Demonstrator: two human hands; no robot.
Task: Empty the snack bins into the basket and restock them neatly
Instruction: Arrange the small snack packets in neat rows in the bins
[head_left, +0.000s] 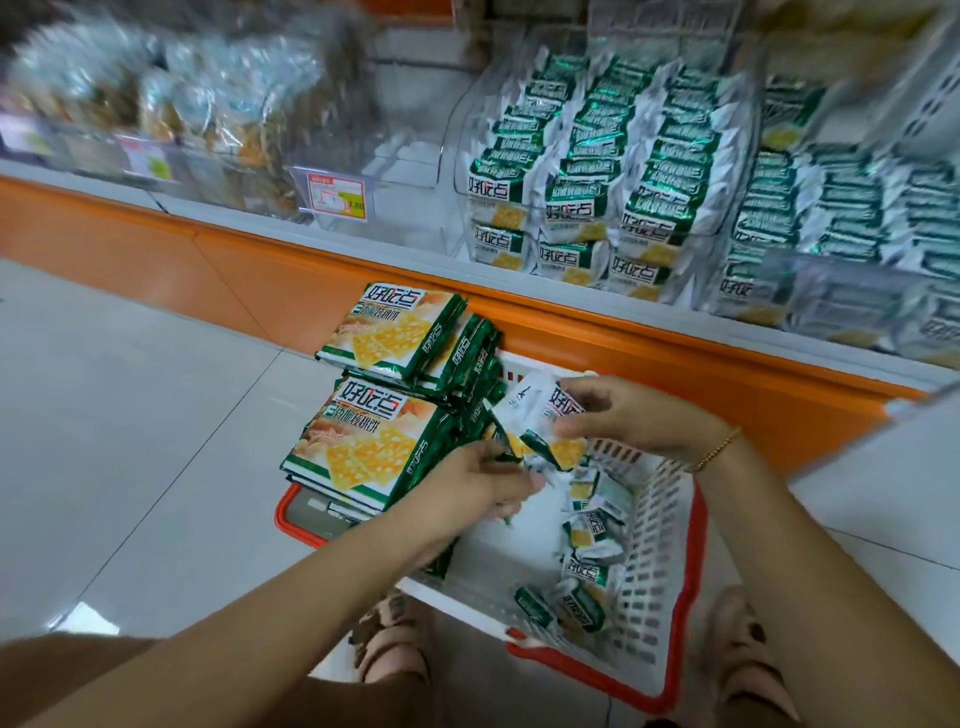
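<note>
We hold a white packet (540, 410) of crackers in our right hand (623, 410), pinched between thumb and curled fingers just above the basket (649, 545). Our left hand (483, 478) is just beside it and lower, fingers curled round a few green-edged packets (506, 457), though blur hides how many. The two hands nearly meet over the basket's far left part.

Below them, loose small cracker packets (587, 530) lie scattered along the basket's right wall, down to its near corner. The basket is white mesh with a red rim and sits on the floor (130, 415) of pale tiles. Across its left side rest two piles of large cracker packs (363, 447), green-bordered with yellow crackers printed on them, the farther pile (395, 332) touching the nearer one.

A gold bracelet (719, 449) circles our right wrist. Our sandalled feet (395, 639) stand at the basket's near edge.

Beyond the basket runs the orange shelf front (623, 332). On the shelf above it, a clear bin (597, 171) holds the same small packets stood in tidy rows, and a second bin (841, 208) to its right is filled likewise, though blurred. To the left, a red and white price tag (337, 200) hangs on another clear bin, and farther left are bags of other snacks (208, 114), too blurred to name.
</note>
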